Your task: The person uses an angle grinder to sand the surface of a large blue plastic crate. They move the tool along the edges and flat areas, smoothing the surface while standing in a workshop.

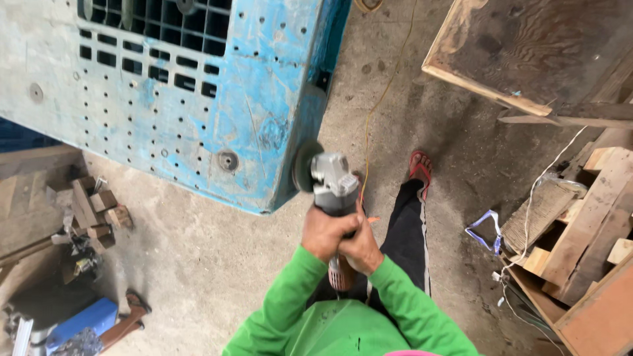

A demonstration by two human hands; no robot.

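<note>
Both hands, left hand [328,232] and right hand [362,248], clenched the angle grinder [333,188], its long axis pointing far, disc touching the blue pallet [198,99] to its left

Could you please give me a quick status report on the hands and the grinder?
Left hand and right hand both gripping angle grinder. Disc at blue pallet corner edge. Yellow cord trailing on floor beyond.
</note>
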